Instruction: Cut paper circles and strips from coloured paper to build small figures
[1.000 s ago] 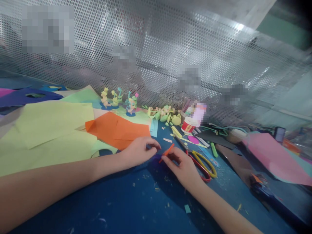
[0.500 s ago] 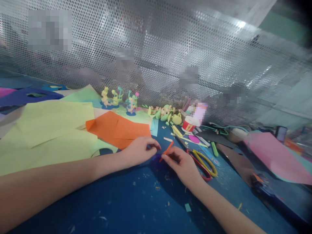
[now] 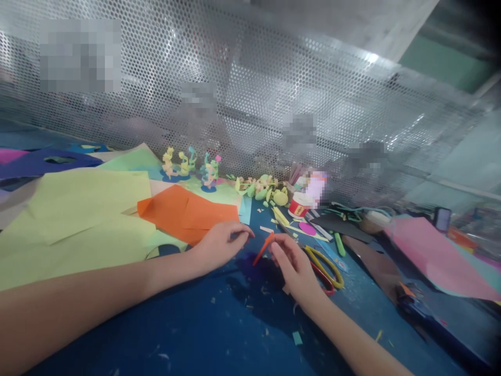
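At frame centre, the right hand point(image 3: 295, 263) pinches the thin orange paper strip point(image 3: 263, 248), which slants up-right; the curled left hand point(image 3: 219, 243), just left, holds nothing visible.

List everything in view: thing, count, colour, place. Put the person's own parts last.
orange strip: one, orange, rolled, at the right hand's fingertips
orange sheet: one, orange, folded, beyond the left hand
green sheets: several, pale green, left side
paper figures: a few, yellow and teal, by the mesh
scissors: one, yellow and red handles, beside the right hand
glue pot: one, white and red, near the mesh
pink sheet: one, pink, far right
mesh screen: one, silver, behind
table: one, blue, with scraps
left hand: one, resting on the table
right hand: one, touching the strip
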The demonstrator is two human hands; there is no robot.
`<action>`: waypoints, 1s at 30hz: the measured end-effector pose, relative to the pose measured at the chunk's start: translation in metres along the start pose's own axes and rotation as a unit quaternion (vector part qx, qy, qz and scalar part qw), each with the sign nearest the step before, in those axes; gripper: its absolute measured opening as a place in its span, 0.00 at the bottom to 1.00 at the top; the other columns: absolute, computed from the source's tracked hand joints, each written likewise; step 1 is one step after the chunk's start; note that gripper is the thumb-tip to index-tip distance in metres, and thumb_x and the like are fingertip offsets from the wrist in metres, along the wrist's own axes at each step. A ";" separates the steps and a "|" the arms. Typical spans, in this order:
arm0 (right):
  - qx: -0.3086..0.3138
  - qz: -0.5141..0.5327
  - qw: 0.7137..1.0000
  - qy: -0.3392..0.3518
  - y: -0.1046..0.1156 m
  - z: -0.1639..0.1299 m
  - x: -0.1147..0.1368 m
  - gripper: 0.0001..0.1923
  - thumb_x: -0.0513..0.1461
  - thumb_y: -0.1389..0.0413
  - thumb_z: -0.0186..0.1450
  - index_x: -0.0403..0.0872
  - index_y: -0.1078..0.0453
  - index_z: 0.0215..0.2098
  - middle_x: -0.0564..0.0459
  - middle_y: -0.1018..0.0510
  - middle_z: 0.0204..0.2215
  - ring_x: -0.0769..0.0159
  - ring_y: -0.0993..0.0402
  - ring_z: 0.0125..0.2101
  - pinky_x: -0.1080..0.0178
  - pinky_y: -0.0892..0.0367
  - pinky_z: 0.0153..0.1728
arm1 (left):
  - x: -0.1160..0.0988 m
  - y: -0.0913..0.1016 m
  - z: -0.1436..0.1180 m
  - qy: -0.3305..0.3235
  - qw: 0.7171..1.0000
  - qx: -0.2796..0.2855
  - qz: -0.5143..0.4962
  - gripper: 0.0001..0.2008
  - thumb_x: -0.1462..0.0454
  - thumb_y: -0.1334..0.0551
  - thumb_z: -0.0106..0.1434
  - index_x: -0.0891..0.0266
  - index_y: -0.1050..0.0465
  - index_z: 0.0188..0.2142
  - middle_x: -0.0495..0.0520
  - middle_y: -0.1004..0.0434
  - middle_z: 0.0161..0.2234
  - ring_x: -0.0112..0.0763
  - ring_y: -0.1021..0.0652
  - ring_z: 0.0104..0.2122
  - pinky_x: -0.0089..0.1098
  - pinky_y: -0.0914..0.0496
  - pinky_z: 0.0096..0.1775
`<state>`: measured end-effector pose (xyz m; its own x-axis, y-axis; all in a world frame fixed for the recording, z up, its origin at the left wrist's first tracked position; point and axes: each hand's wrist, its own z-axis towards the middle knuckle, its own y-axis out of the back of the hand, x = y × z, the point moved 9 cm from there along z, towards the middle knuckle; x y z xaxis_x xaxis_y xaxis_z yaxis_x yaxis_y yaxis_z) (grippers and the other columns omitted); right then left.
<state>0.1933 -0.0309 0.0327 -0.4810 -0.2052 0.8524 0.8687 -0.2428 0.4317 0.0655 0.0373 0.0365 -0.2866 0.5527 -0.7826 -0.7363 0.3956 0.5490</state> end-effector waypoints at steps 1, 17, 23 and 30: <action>-0.005 0.003 1.000 -0.004 0.001 0.000 -0.001 0.12 0.47 0.54 0.65 0.49 0.35 0.39 0.54 0.31 0.29 0.68 0.34 0.28 0.67 0.36 0.28 | 0.000 0.000 0.000 -0.001 1.000 -0.004 -0.006 0.13 0.61 0.50 0.63 0.59 0.27 0.39 0.50 0.23 0.36 0.29 0.24 0.34 0.29 0.31 0.38; 0.037 -0.173 0.984 -0.001 -0.010 0.000 0.002 0.09 0.43 0.54 0.63 0.49 0.35 0.33 0.55 0.26 0.28 0.64 0.28 0.30 0.64 0.35 0.34 | 0.042 0.073 0.028 0.005 0.952 -0.050 0.303 0.26 0.49 0.41 0.53 0.62 0.30 0.47 0.60 0.30 0.47 0.48 0.33 0.49 0.42 0.38 0.49; 0.053 -0.165 0.985 0.010 -0.014 -0.001 0.004 0.09 0.42 0.56 0.64 0.50 0.36 0.34 0.54 0.26 0.30 0.65 0.28 0.33 0.65 0.35 0.36 | 0.076 0.092 0.023 0.076 0.938 -0.014 0.337 0.36 0.44 0.41 0.50 0.60 0.38 0.55 0.62 0.35 0.51 0.51 0.36 0.51 0.44 0.41 0.51; 0.077 -0.122 0.989 -0.020 -0.019 0.002 -0.002 0.07 0.41 0.51 0.60 0.48 0.37 0.36 0.54 0.26 0.28 0.66 0.29 0.28 0.66 0.34 0.33 | 0.081 0.096 0.025 0.088 0.941 -0.045 0.324 0.41 0.44 0.38 0.45 0.56 0.42 0.57 0.62 0.36 0.50 0.54 0.36 0.51 0.46 0.39 0.49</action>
<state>0.1778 -0.0239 0.0230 -0.6767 -0.1202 0.7264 0.7361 -0.1319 0.6639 -0.0129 0.1381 0.0327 -0.7848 0.5233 -0.3320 -0.4176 -0.0509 0.9072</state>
